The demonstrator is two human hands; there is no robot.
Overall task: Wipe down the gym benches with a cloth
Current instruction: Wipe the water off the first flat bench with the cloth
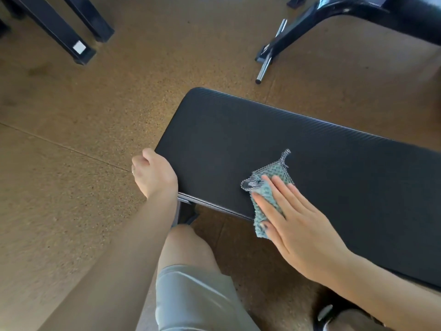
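From the head camera, your right hand (293, 223) lies flat on the cloth (267, 187), fingers straight and slightly apart, pressing it onto the bench (238, 139) near its front edge. The cloth is small, teal and nubbly, crumpled, with a black-and-white checked border; one corner sticks up past your fingertips and one end hangs over the edge. The bench pad is black with a fine ribbed texture. Your left hand (152, 175) grips the bench's near corner, fingers curled over its end.
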